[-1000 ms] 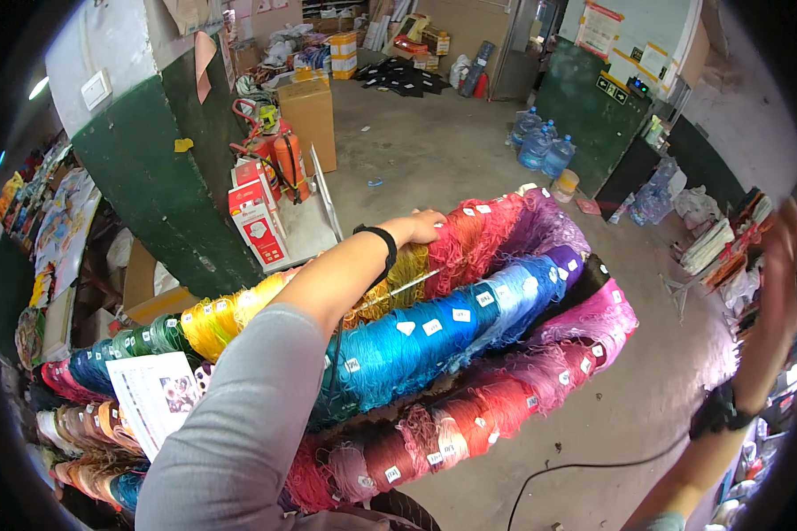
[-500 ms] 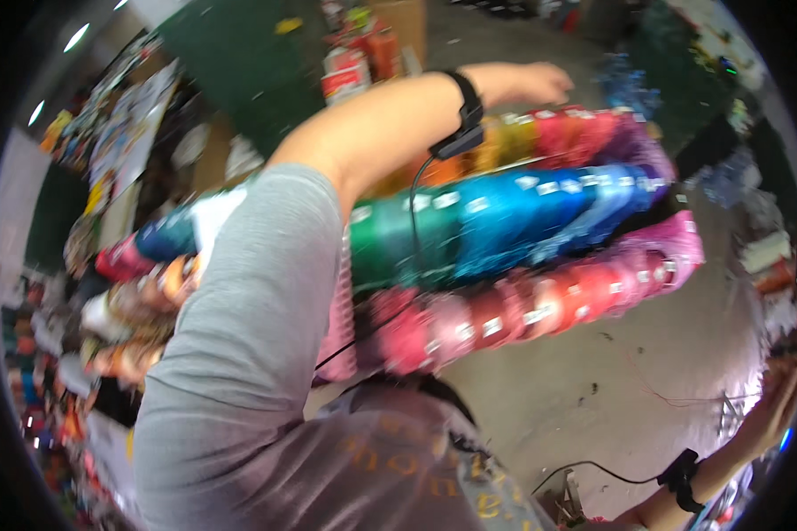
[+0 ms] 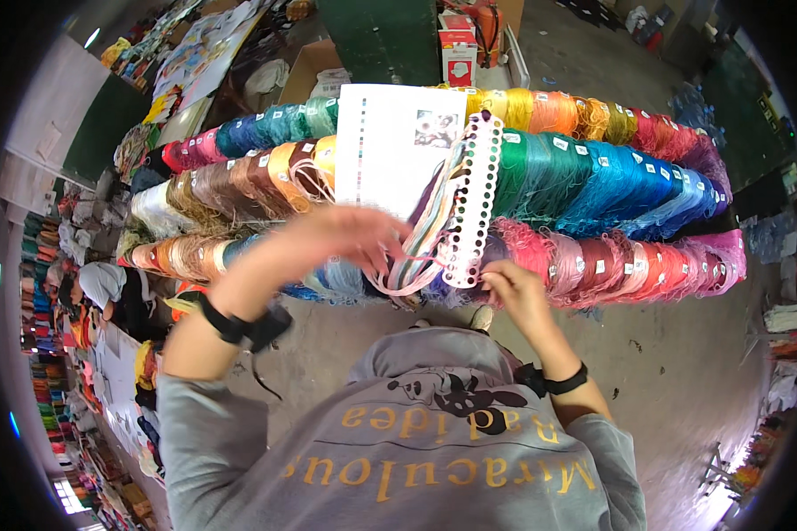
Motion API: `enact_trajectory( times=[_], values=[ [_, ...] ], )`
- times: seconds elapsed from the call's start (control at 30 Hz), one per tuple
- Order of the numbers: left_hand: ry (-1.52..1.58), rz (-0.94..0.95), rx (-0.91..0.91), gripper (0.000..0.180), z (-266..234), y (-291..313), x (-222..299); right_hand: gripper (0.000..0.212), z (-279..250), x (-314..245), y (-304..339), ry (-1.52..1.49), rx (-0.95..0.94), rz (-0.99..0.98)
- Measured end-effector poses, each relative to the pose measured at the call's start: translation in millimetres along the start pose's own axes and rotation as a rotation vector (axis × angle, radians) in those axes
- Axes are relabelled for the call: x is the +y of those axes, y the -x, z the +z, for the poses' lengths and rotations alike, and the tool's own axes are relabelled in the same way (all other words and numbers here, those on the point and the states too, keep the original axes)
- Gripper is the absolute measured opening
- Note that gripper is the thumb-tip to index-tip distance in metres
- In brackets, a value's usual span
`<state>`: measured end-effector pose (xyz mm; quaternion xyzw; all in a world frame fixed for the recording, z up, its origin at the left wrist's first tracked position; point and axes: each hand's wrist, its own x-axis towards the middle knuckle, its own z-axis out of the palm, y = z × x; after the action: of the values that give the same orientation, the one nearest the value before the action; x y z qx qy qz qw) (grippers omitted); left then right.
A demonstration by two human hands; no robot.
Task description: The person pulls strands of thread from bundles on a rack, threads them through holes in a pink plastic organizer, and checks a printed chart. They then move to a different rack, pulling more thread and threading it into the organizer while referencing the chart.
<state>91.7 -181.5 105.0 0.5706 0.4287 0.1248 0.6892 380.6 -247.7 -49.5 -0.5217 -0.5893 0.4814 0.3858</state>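
Observation:
A white thread card (image 3: 474, 208) with a row of holes down each long side lies across the racks of thread, in front of me. Strands in pale, pink and dark colours (image 3: 425, 230) hang looped from its left side. My right hand (image 3: 515, 290) is at the card's lower right edge, thumb and fingers pinched together; what lies between them is too small to make out. Over the strands, left of the card, is my left hand (image 3: 367, 241), its fingers smeared by motion. A white printed sheet (image 3: 390, 159) with a colour column and a picture lies behind the strands.
Long racks bear labelled thread hanks: blue and green (image 3: 611, 181), red and pink (image 3: 611, 265), brown and cream (image 3: 230, 190). Beyond them stand a red-and-white box (image 3: 458, 62) and a cardboard box (image 3: 314, 66). At left is a cluttered table (image 3: 119, 380).
The view has swung round, bringing the card and sheet into sight. My left hand has come back from the far rack, and my right hand from the far right, to the card.

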Motion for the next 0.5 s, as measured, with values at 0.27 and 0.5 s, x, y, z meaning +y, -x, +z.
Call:
enact_trajectory(
  times=[0.27, 0.5],
  values=[
    [0.442, -0.177, 0.056, 0.042, 74, -52, -162, 0.014, 51, 15, -12, 0.229, 0.074, -0.085],
    [0.79, -0.073, 0.113, 0.024, 88, -77, -175, 0.014, 60, 19, -8, 0.391, 0.17, -0.113]
  ],
)
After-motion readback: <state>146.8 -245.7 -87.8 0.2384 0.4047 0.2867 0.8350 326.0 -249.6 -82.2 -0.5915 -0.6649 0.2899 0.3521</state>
